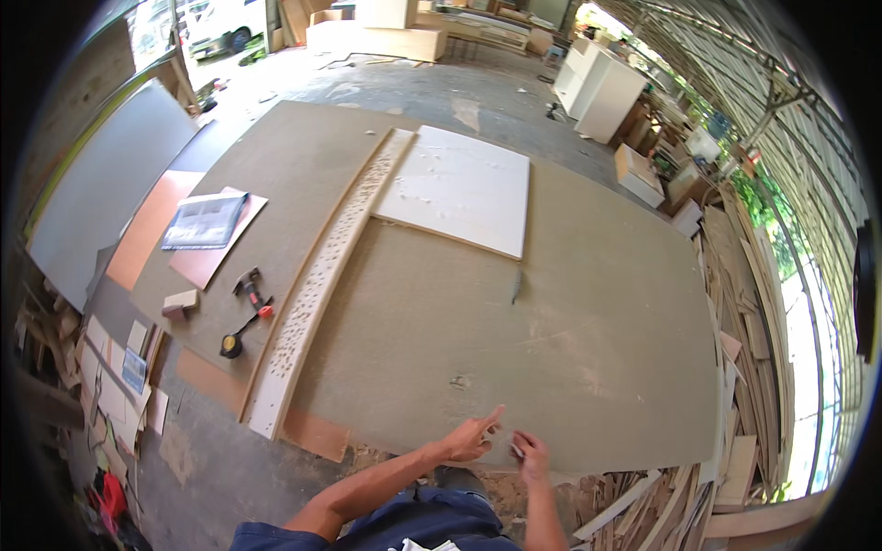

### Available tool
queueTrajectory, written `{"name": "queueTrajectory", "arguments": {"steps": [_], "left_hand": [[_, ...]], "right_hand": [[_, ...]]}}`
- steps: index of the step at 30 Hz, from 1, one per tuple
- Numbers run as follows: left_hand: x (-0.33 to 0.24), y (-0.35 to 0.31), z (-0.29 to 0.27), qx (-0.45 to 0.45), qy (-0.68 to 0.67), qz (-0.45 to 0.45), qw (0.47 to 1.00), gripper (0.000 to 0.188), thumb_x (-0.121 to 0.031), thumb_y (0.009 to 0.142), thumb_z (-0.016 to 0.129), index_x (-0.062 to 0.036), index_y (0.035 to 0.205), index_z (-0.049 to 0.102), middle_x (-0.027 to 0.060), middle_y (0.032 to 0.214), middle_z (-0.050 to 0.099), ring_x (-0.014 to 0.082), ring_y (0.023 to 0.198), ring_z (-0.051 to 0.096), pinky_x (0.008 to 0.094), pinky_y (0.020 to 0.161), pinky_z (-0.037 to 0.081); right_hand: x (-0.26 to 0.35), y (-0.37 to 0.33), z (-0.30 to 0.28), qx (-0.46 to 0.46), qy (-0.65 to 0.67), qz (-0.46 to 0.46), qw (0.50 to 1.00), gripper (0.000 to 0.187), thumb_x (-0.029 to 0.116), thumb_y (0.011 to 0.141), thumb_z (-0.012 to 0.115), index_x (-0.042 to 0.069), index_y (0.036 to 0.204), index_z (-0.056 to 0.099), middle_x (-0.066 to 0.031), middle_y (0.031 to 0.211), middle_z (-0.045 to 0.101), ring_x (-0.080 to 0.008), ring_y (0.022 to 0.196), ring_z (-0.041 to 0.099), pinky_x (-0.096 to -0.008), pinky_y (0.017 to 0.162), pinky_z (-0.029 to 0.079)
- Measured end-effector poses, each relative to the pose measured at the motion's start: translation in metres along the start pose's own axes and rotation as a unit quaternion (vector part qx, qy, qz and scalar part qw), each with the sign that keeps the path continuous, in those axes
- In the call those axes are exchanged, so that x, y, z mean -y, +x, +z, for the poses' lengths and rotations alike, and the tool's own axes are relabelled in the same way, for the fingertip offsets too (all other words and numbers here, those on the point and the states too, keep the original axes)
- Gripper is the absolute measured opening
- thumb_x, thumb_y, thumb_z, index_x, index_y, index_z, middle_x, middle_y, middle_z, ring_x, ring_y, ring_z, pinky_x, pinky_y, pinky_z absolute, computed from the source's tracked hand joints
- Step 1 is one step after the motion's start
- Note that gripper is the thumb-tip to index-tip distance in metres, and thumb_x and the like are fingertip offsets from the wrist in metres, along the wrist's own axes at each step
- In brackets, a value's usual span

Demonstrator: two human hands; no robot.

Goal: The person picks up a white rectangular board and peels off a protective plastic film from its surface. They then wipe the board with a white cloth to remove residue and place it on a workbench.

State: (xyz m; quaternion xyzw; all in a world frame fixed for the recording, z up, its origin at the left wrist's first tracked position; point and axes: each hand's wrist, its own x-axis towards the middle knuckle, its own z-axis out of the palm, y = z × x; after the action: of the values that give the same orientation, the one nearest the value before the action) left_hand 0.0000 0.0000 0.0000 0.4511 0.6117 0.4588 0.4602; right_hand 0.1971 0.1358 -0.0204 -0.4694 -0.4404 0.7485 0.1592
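Note:
Both my hands are over the near edge of a large brown-green sheet table [441, 340]. My left hand [471, 439] has its index finger stretched out and its other fingers partly curled, with no object visible in it. Close beside it on the right, my right hand [531, 456] has its fingers bent together; whatever is between them is too small to tell. Left of my hands lies a long, narrow white panel [268, 397] with wooden edges and many brown specks along it. A white square board [459, 188] with light crumbs on it lies beyond, against the panel's far part.
A slim dark tool [517, 286] lies below the white board. On the left are a hammer [248, 286], a tape measure [231, 345], a small wooden block [182, 300] and a printed sheet [207, 220]. Wood offcuts [749, 349] pile along the right; a white cabinet [602, 92] stands behind.

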Motion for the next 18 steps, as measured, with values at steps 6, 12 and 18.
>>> {"name": "queueTrajectory", "arguments": {"steps": [6, 12, 18], "left_hand": [[0.059, 0.076, -0.027, -0.281, 0.106, -0.063, 0.952, 0.038, -0.007, 0.088, 0.063, -0.0009, 0.125, 0.061, 0.0229, 0.135, 0.055, 0.0398, 0.123, 0.053, 0.0474, 0.105, 0.044], [0.056, 0.111, -0.102, -0.452, 0.314, -0.121, 0.826, 0.047, -0.019, 0.095, 0.060, -0.0031, 0.137, 0.049, 0.0210, 0.143, 0.041, 0.0374, 0.136, 0.035, 0.0489, 0.113, 0.028], [0.060, 0.116, -0.098, -0.426, 0.415, -0.208, 0.776, 0.052, -0.033, 0.100, 0.049, -0.0052, 0.143, 0.041, 0.0190, 0.146, 0.033, 0.0347, 0.139, 0.027, 0.0492, 0.114, 0.018]], "right_hand": [[-0.010, -0.078, -0.314, -0.117, -0.143, 0.104, 0.977, 0.027, 0.015, 0.089, 0.073, -0.006, 0.106, 0.070, -0.0105, 0.094, 0.070, -0.0200, 0.081, 0.065, -0.0321, 0.065, 0.052], [0.090, -0.032, -0.319, -0.625, -0.521, -0.009, 0.581, 0.040, 0.011, 0.095, 0.060, -0.007, 0.130, 0.054, -0.0232, 0.130, 0.059, -0.0403, 0.110, 0.063, -0.0484, 0.093, 0.051], [0.197, 0.215, -0.109, -0.323, -0.323, -0.193, 0.869, 0.030, 0.027, 0.099, 0.057, 0.001, 0.108, 0.069, -0.0111, 0.102, 0.069, -0.0244, 0.094, 0.064, -0.0396, 0.084, 0.049]]}}
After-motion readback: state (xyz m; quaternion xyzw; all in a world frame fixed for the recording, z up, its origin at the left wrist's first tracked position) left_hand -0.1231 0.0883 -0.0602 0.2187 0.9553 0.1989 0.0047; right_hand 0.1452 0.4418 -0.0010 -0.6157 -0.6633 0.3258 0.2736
